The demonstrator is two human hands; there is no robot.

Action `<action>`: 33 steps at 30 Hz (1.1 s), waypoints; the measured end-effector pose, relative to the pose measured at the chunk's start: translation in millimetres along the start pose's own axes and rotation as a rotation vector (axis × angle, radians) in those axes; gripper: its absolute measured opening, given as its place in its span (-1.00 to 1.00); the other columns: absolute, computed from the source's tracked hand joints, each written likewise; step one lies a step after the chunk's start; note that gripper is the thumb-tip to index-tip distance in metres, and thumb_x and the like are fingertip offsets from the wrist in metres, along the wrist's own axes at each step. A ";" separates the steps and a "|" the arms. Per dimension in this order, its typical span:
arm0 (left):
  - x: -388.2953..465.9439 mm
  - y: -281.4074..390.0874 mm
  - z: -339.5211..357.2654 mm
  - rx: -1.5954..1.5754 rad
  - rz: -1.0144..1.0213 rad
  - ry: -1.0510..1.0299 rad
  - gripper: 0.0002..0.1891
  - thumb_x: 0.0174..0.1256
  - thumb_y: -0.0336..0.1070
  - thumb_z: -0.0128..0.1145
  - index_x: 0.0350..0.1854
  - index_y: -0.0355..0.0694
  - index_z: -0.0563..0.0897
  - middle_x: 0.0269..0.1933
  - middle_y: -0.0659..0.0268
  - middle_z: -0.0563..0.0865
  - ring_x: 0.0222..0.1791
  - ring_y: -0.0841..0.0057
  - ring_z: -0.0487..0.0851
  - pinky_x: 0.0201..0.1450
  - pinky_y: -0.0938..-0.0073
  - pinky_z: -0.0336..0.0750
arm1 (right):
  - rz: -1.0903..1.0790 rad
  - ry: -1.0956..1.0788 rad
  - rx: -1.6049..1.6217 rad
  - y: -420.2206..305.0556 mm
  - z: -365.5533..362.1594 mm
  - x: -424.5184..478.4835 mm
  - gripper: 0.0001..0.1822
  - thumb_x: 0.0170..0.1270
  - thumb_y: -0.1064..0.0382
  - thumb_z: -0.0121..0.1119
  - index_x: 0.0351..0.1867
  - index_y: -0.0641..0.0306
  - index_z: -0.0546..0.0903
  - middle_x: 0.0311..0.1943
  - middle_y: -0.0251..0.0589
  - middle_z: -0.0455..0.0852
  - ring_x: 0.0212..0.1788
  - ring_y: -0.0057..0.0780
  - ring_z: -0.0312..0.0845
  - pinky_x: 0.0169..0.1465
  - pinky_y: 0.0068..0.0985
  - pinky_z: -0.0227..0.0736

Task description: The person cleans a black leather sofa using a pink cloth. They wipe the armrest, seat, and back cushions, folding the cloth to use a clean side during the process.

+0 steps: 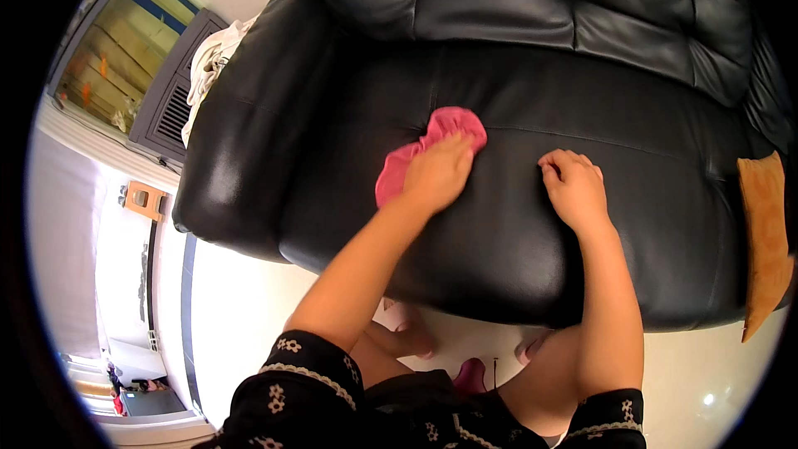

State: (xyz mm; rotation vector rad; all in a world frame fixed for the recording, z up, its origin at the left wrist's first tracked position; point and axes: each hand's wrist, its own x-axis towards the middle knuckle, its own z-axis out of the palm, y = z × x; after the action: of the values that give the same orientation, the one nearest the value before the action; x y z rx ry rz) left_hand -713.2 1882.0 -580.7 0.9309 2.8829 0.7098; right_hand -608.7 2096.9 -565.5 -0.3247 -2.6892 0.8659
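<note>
My left hand [440, 169] presses a crumpled pink cloth [457, 120] flat against the seat of a black leather sofa [499, 212]. The cloth sticks out beyond the fingertips and on the left side of the hand; the part under the palm is hidden. To the right, my right hand [575, 190] rests on the same seat with loosely curled fingers and no object seen in it. Both forearms reach forward over the front edge of the seat.
The padded backrest [492, 9] and left armrest [243, 131] enclose the seat. A tan cushion or board [764, 237] is at the right end. White fabric [215, 53] hangs beyond the armrest, near a fish tank [106, 56]. Below is a pale, glossy floor [249, 299].
</note>
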 end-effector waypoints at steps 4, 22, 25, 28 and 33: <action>-84.2 28.2 -16.8 0.099 0.211 0.028 -0.58 0.40 -0.15 0.10 0.24 -0.20 0.59 0.26 0.04 0.60 0.33 0.14 0.51 0.39 0.16 0.35 | 0.015 -0.004 -0.001 1.3 -6.9 -8.0 -0.88 0.28 0.28 0.16 -0.24 0.15 0.70 -0.29 -0.32 0.70 -0.10 -0.30 0.57 0.10 -0.32 0.36; 16.1 -45.8 -6.8 0.183 -0.087 -0.014 -0.41 0.48 0.04 -0.15 0.33 -0.33 0.47 0.32 -0.03 0.54 0.43 0.15 0.37 0.51 0.12 0.02 | -0.030 0.042 -0.067 -3.4 9.1 0.3 -0.94 0.23 0.30 0.22 -0.28 0.10 0.66 -0.38 -0.39 0.64 -0.20 -0.36 0.54 0.08 -0.34 0.34; -28.4 -20.4 -22.1 0.178 -0.034 0.010 -0.44 0.40 -0.02 0.01 0.29 -0.36 0.50 0.24 -0.09 0.58 0.35 0.08 0.45 0.46 0.09 0.14 | -0.034 0.032 -0.063 -3.4 4.3 -2.3 -0.93 0.22 0.31 0.23 -0.27 0.12 0.67 -0.35 -0.37 0.65 -0.18 -0.35 0.54 0.10 -0.33 0.35; -64.8 1.6 -26.6 0.244 0.003 0.002 -0.42 0.35 -0.03 0.09 0.27 -0.39 0.49 0.25 -0.05 0.58 0.38 0.09 0.42 0.47 0.07 0.15 | -0.042 0.059 -0.106 -4.7 2.4 -9.1 -0.91 0.20 0.31 0.25 -0.26 0.14 0.67 -0.30 -0.34 0.64 -0.15 -0.33 0.53 0.12 -0.32 0.35; -35.8 -27.9 -9.9 0.246 0.038 0.029 -0.41 0.38 0.00 0.06 0.28 -0.36 0.48 0.25 0.01 0.59 0.39 0.16 0.42 0.53 0.05 0.03 | -0.082 0.086 -0.197 -13.8 8.4 -13.9 -0.86 0.16 0.32 0.28 -0.23 0.18 0.68 -0.26 -0.30 0.64 -0.12 -0.30 0.53 0.12 -0.31 0.37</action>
State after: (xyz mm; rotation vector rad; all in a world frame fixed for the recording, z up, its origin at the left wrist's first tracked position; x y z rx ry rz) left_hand -700.8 1837.9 -587.8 1.0087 3.0356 0.3783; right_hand -600.4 2077.3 -566.7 -0.2858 -2.6915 0.5516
